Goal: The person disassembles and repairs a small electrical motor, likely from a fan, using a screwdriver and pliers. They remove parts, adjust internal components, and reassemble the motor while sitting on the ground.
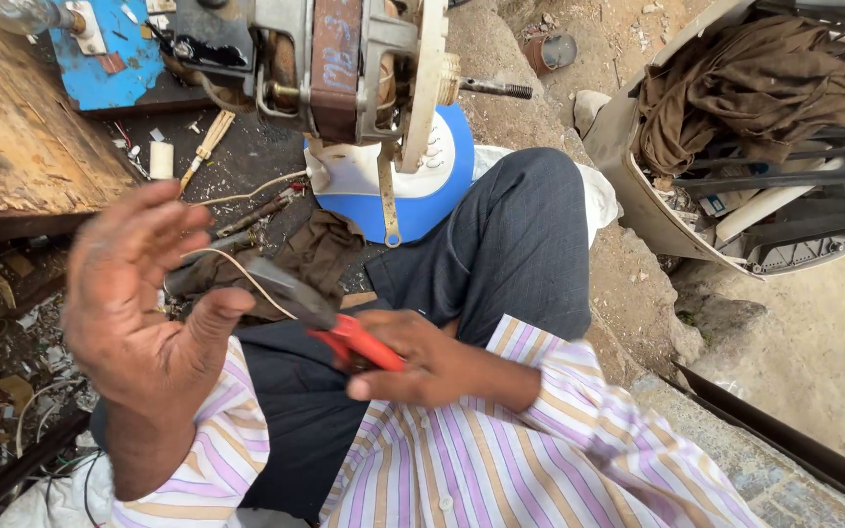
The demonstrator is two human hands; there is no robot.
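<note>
We see a stripped electric motor up top, resting on a blue-and-white round base, a worn wooden bench to its left. To the right, a broken plastic housing is stuffed with brown cloth. Our knee in dark trousers fills the middle.

Left hand is raised, palm open, fingers spread and slightly blurred, clamped on nothing; a thin pale wire runs just by its thumb, and we cannot tell if it touches. Right hand is closed around the red handles of a pair of pliers, dark nose pointing up-left toward the wire, over our lap.

Step, as we judge it: working the wire with the pliers, mid-grip or mid-strip. Whether the jaws bite the wire, we cannot tell. A next move would need the left hand steadying the wire while the nose is set squarely on it.
</note>
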